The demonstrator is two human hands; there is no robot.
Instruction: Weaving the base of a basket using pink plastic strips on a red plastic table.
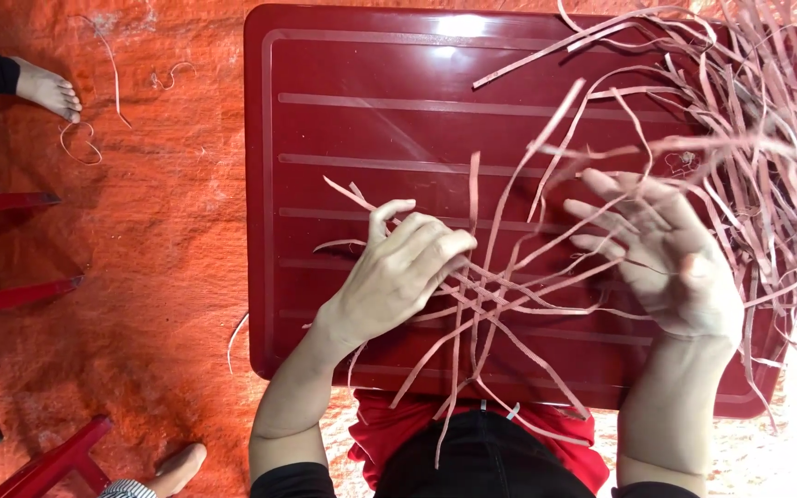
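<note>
Thin pale pink strips point(495, 304) cross each other in a loose woven star on a dark red plastic table point(371, 111). My left hand point(398, 272) presses down on the crossing strips at their left side, fingers curled over them. My right hand point(661, 254) is spread, palm turned up, with several strips running over and between its fingers. A large tangled pile of the same strips point(749, 129) lies on the table's far right corner.
The table stands on an orange woven mat point(140, 304). Another person's bare foot point(48, 89) is at the upper left, another foot point(177, 468) at the bottom left. Red stool legs point(11, 295) show along the left edge. Loose strips point(85, 143) lie on the mat.
</note>
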